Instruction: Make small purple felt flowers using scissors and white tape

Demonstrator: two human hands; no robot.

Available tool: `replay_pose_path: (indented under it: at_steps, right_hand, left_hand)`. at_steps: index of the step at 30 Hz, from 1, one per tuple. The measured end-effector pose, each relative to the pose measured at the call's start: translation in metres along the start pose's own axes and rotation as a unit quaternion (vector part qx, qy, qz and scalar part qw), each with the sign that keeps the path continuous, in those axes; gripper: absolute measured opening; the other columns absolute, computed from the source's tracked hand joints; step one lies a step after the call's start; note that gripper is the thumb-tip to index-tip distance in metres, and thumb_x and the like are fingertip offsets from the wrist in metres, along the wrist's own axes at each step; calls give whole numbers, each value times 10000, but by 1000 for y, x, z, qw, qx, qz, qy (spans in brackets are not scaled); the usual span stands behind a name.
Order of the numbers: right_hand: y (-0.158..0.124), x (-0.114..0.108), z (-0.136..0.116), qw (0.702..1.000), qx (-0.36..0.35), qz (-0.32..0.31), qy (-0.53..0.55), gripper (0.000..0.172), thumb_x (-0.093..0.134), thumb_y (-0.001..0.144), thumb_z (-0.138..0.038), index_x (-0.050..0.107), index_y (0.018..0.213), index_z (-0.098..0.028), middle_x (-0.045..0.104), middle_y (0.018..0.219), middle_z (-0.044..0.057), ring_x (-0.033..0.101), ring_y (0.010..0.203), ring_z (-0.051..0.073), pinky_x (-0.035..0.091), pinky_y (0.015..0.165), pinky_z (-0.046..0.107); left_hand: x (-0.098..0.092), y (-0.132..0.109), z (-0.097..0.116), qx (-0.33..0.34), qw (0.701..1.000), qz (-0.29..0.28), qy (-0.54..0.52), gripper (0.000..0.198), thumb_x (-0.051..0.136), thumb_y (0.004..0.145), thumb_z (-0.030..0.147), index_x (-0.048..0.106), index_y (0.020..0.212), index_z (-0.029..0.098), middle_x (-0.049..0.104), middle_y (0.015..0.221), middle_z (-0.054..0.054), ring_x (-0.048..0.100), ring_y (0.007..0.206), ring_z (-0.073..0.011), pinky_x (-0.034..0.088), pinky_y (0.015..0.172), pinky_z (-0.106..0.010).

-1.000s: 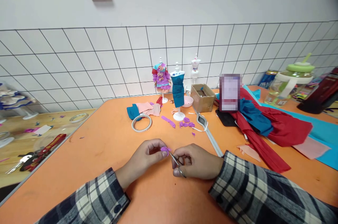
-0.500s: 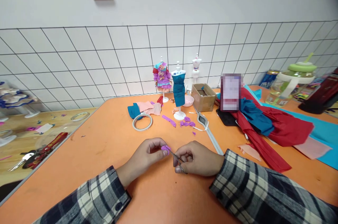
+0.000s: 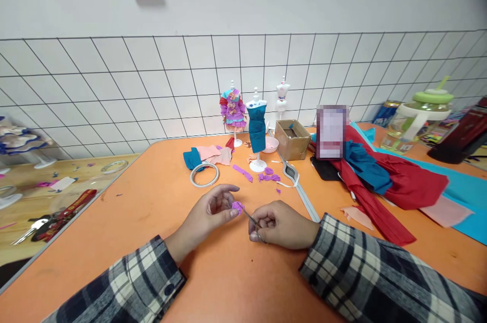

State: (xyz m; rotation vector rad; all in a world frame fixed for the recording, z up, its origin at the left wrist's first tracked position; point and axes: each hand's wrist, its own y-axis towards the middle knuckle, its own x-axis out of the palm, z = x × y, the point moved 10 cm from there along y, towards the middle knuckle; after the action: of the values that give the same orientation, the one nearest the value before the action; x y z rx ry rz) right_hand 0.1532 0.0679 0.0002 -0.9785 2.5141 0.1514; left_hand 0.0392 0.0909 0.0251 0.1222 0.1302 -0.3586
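Note:
My right hand (image 3: 279, 225) is closed around slim metal forceps with ring handles (image 3: 251, 220). At their tip sits a small crumpled piece of purple cloth (image 3: 238, 207). My left hand (image 3: 211, 214) is beside this cloth, its thumb tip against or very near it and the index finger raised away. Past my hands stands a small white dress form (image 3: 257, 165) wrapped in teal cloth (image 3: 257, 128). Purple cloth scraps (image 3: 269, 177) and a purple strip (image 3: 242, 173) lie in front of it.
A roll of tape (image 3: 204, 175) lies left of the scraps, before folded cloth (image 3: 213, 154). Behind are a dressed doll form (image 3: 233, 112), a pink bowl (image 3: 270, 145) and a cardboard box (image 3: 292, 140). A phone (image 3: 332, 133), red cloth (image 3: 413, 176) and a drink jug (image 3: 414, 122) occupy the right.
My left index finger has lifted off the purple cloth and the hand has opened. The cloth stays at the forceps' tip, slightly higher than before.

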Motion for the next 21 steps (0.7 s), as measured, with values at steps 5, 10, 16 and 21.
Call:
replay_pose_path:
  at_steps: [5,10,16,21]
  right_hand:
    - [3,-3,14,999,22,28,-10,204,645,757,-366,659,759,-163,441,518,-65,382,477,70,268,451,195]
    - [3,-1,19,999,49,19,4,203,632,765,-358,651,785,-157,547,553,-35,481,490,84,334,476,190]
    - [3,0,13,998,42,24,34,199,631,761,-351,631,772,-153,531,544,-39,480,494,87,344,483,190]
    - [-2,-6,3,997,32,39,-55,211,626,767,-360,655,860,-172,548,598,-37,487,545,97,350,519,204]
  left_hand:
    - [-12,2,-4,0,995,77,59,338,737,683,276,539,939,179,512,717,31,511,687,-125,427,662,-251]
    - [-15,1,-5,-19,986,116,119,290,746,664,311,510,771,180,460,609,67,453,564,-98,367,543,-220]
    - [-6,0,-15,-77,994,70,25,388,738,673,362,595,972,159,662,836,-39,621,759,-168,478,693,-291]
    - [-8,-1,-22,-93,993,78,-11,356,762,675,346,580,913,154,664,796,-21,616,710,-142,465,643,-250]
